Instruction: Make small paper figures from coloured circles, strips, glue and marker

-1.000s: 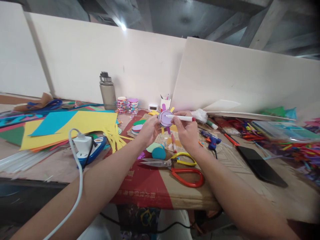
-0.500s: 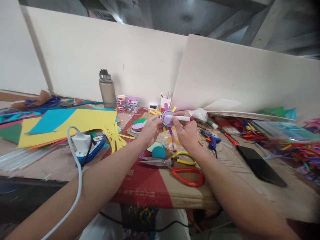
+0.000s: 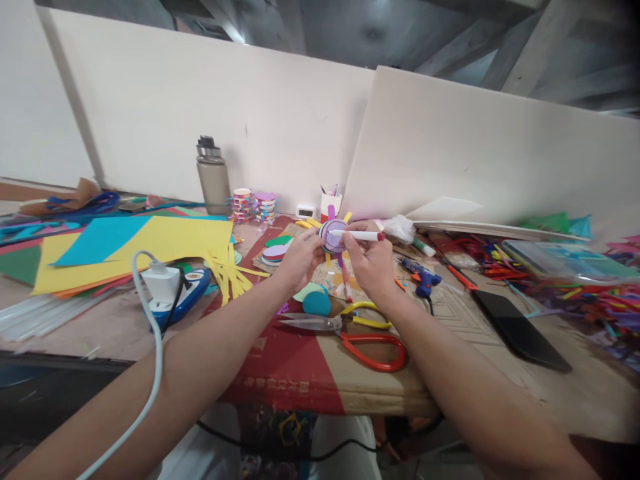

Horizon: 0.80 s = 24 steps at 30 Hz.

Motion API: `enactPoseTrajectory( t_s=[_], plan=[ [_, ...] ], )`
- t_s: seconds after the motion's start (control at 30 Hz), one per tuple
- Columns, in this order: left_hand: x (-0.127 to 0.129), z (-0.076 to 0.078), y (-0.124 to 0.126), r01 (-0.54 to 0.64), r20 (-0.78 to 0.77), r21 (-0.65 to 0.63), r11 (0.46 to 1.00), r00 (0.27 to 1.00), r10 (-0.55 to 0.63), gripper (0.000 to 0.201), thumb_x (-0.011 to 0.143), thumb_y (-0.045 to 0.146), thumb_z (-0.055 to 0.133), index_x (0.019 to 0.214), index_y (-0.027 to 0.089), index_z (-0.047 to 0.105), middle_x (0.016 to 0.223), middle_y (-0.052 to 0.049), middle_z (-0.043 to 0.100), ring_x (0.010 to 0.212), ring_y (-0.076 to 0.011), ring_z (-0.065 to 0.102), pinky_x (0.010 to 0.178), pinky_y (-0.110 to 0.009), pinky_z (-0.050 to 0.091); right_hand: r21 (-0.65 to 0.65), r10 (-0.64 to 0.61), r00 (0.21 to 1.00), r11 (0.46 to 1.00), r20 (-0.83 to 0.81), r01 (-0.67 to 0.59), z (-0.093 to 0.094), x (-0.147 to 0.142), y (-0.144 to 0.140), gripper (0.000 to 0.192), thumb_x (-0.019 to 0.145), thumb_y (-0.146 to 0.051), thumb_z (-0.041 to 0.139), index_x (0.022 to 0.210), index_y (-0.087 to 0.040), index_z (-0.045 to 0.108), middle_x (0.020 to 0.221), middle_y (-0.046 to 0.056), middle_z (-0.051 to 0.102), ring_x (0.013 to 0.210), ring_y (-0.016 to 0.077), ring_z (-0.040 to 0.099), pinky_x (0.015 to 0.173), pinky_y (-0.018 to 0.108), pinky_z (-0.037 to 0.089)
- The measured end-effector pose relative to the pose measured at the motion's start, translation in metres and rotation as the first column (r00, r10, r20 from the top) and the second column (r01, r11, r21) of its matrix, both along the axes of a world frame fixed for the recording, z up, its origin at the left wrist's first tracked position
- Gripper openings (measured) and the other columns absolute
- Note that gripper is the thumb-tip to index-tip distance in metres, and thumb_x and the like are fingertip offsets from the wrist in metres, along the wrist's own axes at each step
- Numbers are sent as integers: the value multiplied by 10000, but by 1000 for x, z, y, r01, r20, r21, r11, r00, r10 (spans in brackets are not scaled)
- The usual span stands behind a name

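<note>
Left hand (image 3: pixel 300 257): you grip the left edge of the paper disc (image 3: pixel 332 236), fingers curled round its rim, holding it up off the table.

Right hand (image 3: pixel 367 263): clenched on the marker (image 3: pixel 361 235), thumb and fingers pinching its white barrel near the middle.

Disc: a purple round with white and lilac layers, yellow and pink strips sticking out around it; it sits raised between your two hands, its face turned toward you, above the cardboard (image 3: pixel 320 373).

Marker axis: it lies almost level, left to right. The red end points right, away from the disc; the other end lies across the disc's face, so its tip looks to be on or just off the paper. You cannot tell which.

Key relation: the disc lies to the left of your right hand and to the right of your left, both hands close against it. The left is the holder; the right brings the marker in from the side.

Nearer you: scissors (image 3: pixel 360 333), red and yellow handles, lie flat on the cardboard just below your right wrist, blades pointing left.

Beside: a teal round (image 3: pixel 317 303) under your left wrist; a blue glue gun (image 3: pixel 423 280) right of your right hand; a phone (image 3: pixel 520 330) further right.

Left side: coloured paper (image 3: pixel 145 243), a white plug (image 3: pixel 163 287) and its cable (image 3: pixel 150 373) crossing your left forearm.

Back: a bottle (image 3: pixel 213 177) by the wall.
</note>
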<state>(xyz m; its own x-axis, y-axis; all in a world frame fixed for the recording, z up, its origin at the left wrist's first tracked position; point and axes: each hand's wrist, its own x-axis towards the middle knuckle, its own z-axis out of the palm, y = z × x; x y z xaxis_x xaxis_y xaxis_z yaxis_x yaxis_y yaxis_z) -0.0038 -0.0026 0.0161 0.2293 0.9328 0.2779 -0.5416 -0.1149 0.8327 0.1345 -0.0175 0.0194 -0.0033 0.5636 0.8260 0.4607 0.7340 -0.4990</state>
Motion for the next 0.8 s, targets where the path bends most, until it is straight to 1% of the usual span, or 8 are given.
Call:
enactPoseTrajectory(
  t_s=[0.23,0.47,0.8],
  plan=[
    [-1,-2,1,-13,-15,-4,1000,1000,13,119,654,165,623,700,177,514,700,18,596,652,-109,564,638,-235,426,-8,16,1000,1000,-20,-17,-1,0,1,165,900,-375,553,913,-212,582,845,45,667,773,187,639,696,321,502],
    [0,1,-3,-11,-16,5,1000,1000,12,102,674,165,637,714,171,543,698,20,596,642,-103,552,659,-241,435,3,-8,1000,1000,-3,8,-1,0,2,172,907,-385,542,903,-216,571,841,45,664,779,185,641,697,316,512],
    [0,2,-4,-16,-23,-7,1000,1000,16,104,676,158,632,753,160,562,732,8,597,676,-104,562,669,-230,450,27,-21,1000,999,-9,21,1,1,1,116,896,-332,549,869,-219,553,801,21,645,694,157,623,644,294,516]
  ],
)
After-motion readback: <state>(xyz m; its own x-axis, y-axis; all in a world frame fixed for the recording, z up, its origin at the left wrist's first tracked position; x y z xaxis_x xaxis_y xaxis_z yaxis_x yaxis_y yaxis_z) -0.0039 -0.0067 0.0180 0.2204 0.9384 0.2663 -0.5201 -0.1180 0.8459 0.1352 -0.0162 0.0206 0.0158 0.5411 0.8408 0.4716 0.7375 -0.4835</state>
